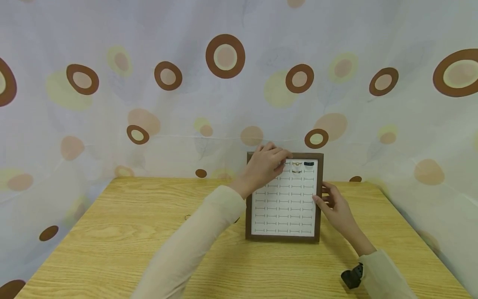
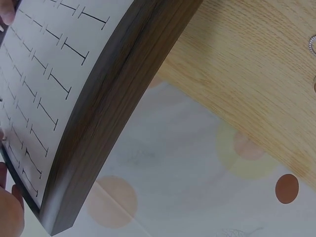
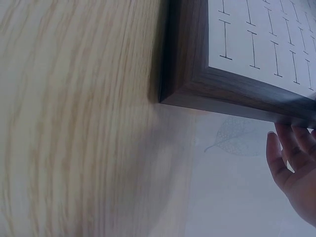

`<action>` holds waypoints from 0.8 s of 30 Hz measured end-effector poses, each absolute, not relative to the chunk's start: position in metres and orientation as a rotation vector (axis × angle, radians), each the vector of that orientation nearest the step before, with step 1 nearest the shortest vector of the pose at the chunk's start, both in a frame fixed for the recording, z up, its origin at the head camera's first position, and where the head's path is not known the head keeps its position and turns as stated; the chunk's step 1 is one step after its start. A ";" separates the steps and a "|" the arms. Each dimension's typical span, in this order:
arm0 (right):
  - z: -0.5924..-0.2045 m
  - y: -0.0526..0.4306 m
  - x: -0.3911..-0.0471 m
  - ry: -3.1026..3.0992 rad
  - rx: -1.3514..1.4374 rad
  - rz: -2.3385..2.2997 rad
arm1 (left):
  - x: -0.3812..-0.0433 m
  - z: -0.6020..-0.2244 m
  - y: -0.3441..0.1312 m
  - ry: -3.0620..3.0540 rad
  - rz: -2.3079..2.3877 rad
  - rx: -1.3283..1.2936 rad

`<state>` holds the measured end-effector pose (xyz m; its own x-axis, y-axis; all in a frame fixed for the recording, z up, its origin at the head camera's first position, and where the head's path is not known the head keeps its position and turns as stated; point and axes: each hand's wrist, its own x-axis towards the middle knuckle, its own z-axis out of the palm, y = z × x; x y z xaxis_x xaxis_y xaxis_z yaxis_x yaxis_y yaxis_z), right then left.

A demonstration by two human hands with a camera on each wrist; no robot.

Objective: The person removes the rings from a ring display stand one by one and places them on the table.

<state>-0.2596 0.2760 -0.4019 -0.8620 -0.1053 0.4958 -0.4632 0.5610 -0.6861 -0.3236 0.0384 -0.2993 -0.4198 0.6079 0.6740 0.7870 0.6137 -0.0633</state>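
A ring display board (image 1: 284, 211) with a brown wood-grain frame and white slotted face stands tilted back on the table. Near its top right sit a gold-coloured ring (image 1: 296, 164), a black ring (image 1: 308, 164) and a thin gold-coloured ring (image 1: 296, 171) below. My left hand (image 1: 264, 166) reaches over the upper left, its fingers bent at the top row; whether a ring is between the fingertips is hidden. My right hand (image 1: 337, 207) grips the frame's right side, thumb on the front and fingers behind, also visible in the right wrist view.
A small ring (image 1: 187, 216) lies on the wooden table (image 1: 149, 207) left of the board; a studded ring (image 2: 313, 44) shows at the left wrist view's edge. Behind the table hangs a patterned curtain (image 1: 179, 108). A black device (image 1: 352, 276) is at the right sleeve.
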 end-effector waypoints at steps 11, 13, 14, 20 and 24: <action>-0.400 0.275 -0.259 -2.394 0.463 1.226 | -0.318 -0.292 0.035 -2.175 -0.374 -1.143; -0.400 0.275 -0.259 -2.398 0.459 1.221 | -0.317 -0.291 0.035 -2.175 -0.371 -1.153; -0.400 0.275 -0.259 -2.401 0.456 1.219 | -0.317 -0.290 0.035 -2.173 -0.369 -1.157; -0.401 0.275 -0.259 -2.409 0.442 1.207 | -0.314 -0.286 0.033 -2.151 -0.324 -1.164; -0.401 0.275 -0.259 -2.404 0.450 1.202 | -0.310 -0.283 0.028 -2.146 -0.314 -1.176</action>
